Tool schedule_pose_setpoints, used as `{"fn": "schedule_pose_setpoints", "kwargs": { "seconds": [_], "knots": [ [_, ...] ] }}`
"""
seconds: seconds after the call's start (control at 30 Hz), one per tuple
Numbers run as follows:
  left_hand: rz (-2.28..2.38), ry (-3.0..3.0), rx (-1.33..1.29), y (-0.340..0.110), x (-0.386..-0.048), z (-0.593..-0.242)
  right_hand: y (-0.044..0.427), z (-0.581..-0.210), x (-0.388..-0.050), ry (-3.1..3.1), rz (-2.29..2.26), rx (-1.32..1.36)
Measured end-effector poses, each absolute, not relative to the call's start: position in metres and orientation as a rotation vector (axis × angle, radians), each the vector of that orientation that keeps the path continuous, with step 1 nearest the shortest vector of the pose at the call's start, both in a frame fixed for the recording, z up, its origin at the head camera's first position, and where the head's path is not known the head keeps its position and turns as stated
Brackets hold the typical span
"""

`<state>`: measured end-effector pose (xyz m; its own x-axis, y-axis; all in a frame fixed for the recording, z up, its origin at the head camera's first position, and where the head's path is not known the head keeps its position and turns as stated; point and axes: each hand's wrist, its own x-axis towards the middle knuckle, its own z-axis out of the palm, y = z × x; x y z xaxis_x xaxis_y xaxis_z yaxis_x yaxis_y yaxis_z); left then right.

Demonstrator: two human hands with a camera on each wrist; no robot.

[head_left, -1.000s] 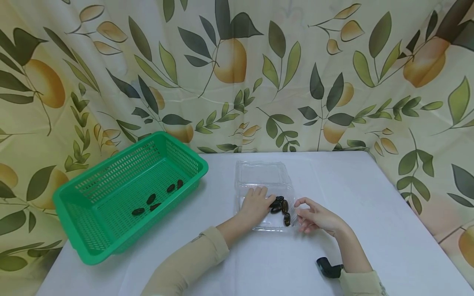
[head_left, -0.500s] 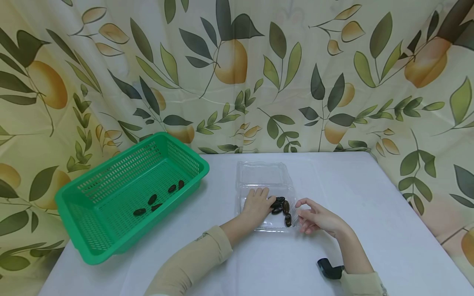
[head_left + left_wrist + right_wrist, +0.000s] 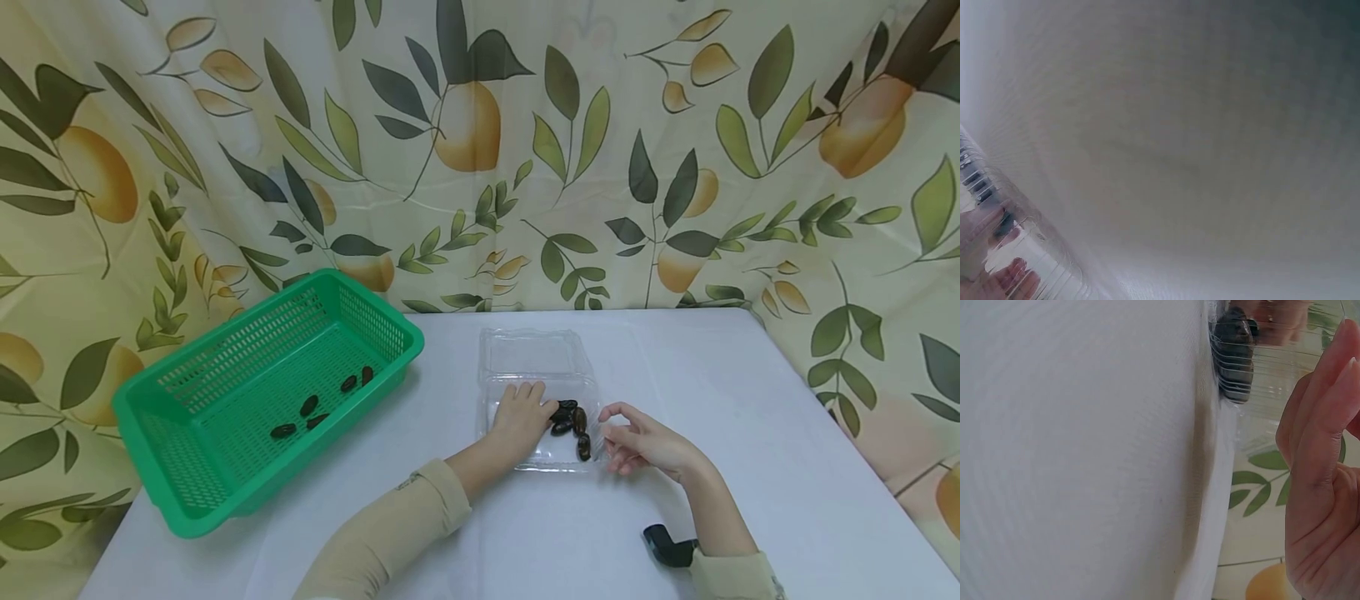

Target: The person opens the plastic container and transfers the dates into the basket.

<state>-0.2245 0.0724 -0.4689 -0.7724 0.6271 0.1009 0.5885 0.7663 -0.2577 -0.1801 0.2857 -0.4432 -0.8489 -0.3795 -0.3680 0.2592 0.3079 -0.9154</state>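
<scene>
In the head view, a clear plastic clamshell box (image 3: 536, 354) lies unfolded on the table, its lid toward the back. Several glossy dark dates (image 3: 580, 421) sit in its near half. My left hand (image 3: 517, 421) rests inside the box, just left of the dates, thumb set apart from the fingers; its fingertips are hidden. Beside the box's right wall is my right hand (image 3: 648, 442), fingers loosely bent, nothing seen in them. The right wrist view has the right hand (image 3: 1322, 475) close to the ridged wall, with a date (image 3: 1235, 356) behind the plastic.
A green slotted basket (image 3: 217, 467) stands at the left of the table, several dark dates (image 3: 309, 406) on its floor. White cloth (image 3: 540, 533) covers the table. A fruit-patterned curtain (image 3: 480, 208) hangs right behind it. A black device (image 3: 667, 546) is at my right wrist.
Both hands, the box and the dates keep their places. Only the head view has shifted very slightly.
</scene>
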Motion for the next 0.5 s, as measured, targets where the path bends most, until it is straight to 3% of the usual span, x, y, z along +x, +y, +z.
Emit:
{"fn": "schedule_pose_setpoints", "kwargs": {
  "seconds": [0.5],
  "knots": [
    [0.263,-2.775,-0.953,0.0692,-0.2258,-0.4634,0.2851,-0.4442,-0.1809,2.059,-1.566,-0.104]
  ]
}}
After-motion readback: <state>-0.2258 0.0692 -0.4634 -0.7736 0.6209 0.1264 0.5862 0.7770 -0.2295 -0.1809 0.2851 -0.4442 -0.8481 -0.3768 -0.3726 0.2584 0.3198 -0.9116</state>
